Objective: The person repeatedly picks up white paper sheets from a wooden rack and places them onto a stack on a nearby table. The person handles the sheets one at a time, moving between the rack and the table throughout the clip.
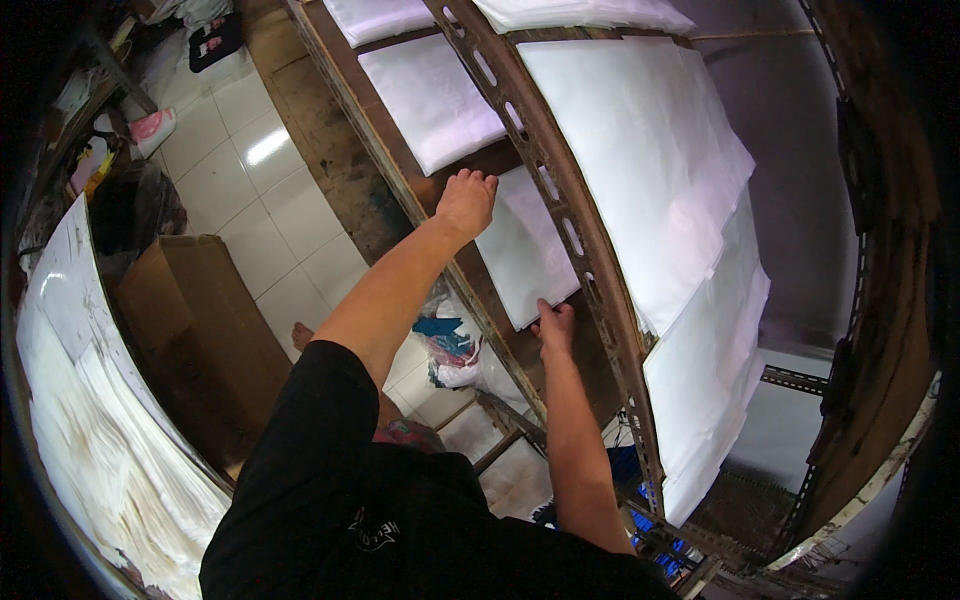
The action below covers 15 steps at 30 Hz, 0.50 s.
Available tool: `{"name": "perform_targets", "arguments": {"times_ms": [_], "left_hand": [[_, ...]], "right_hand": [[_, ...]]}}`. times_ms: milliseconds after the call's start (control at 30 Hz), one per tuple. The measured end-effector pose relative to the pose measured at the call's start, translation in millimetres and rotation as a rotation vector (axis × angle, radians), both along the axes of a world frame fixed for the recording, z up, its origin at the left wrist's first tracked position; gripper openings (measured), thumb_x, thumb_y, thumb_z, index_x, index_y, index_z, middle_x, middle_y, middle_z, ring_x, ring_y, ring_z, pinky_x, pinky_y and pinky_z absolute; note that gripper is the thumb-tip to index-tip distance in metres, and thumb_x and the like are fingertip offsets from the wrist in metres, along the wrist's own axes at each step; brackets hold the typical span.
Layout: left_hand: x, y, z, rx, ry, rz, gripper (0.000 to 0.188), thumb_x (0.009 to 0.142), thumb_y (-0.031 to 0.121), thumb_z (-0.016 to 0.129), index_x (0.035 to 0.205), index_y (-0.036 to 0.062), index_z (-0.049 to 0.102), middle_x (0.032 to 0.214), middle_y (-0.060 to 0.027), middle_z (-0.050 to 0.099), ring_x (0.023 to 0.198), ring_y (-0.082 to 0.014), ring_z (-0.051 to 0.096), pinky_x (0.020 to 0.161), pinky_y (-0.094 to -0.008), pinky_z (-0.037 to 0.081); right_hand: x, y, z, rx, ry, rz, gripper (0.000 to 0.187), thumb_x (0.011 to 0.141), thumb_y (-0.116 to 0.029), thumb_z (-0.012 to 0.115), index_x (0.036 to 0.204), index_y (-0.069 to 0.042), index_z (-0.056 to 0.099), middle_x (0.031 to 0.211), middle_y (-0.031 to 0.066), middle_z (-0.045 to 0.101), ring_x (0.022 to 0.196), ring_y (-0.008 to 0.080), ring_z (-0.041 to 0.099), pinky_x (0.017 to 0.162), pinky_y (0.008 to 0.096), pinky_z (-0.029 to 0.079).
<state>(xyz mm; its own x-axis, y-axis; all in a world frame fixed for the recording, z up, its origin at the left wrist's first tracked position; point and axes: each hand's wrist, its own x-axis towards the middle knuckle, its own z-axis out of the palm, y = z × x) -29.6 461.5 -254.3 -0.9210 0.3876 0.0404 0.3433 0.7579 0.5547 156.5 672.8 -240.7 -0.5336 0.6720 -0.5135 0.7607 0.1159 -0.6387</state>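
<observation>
Fingers of both hands curled, gripping white sheet stack between them: left hand, right hand.

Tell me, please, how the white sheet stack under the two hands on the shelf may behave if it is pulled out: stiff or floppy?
The white sheet stack looks thin and flat, so it would probably sag. The left hand and right hand touch opposite edges, suggesting it needs two-handed support. Its smooth surface may let sheets slide apart.

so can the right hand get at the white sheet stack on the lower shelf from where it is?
Probably yes. The right hand already touches the near corner of the white sheet stack, in front of the slotted metal upright. The left hand rests on its far edge.
</observation>
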Motion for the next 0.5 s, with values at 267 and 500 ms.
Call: {"name": "perform_targets", "arguments": {"times_ms": [267,500], "left_hand": [[2,2,-1,0.048,-0.065,-0.027,0.028,0.095,0.009,0.041,0.114,0.0001,0.061,0.112,-0.0189,0.062,0.107,-0.0345,0.057,0.092,-0.0434,0.049],[6,-4,0,0.125,-0.095,-0.009,0.032,0.087,0.008,0.053,0.117,-0.0002,0.060,0.115,-0.0197,0.060,0.108,-0.0361,0.056,0.095,-0.0441,0.047]], "right_hand": [[11,8,-1,-0.002,0.008,0.075,0.037,0.089,-0.022,0.068,0.119,-0.008,0.049,0.108,0.0058,0.063,0.091,0.0165,0.059,0.068,0.0324,0.051],[11,9,7,0.007,-0.029,0.103,0.040,0.091,-0.023,0.066,0.122,-0.007,0.048,0.112,0.0073,0.062,0.096,0.0177,0.059,0.074,0.0341,0.050]]}}
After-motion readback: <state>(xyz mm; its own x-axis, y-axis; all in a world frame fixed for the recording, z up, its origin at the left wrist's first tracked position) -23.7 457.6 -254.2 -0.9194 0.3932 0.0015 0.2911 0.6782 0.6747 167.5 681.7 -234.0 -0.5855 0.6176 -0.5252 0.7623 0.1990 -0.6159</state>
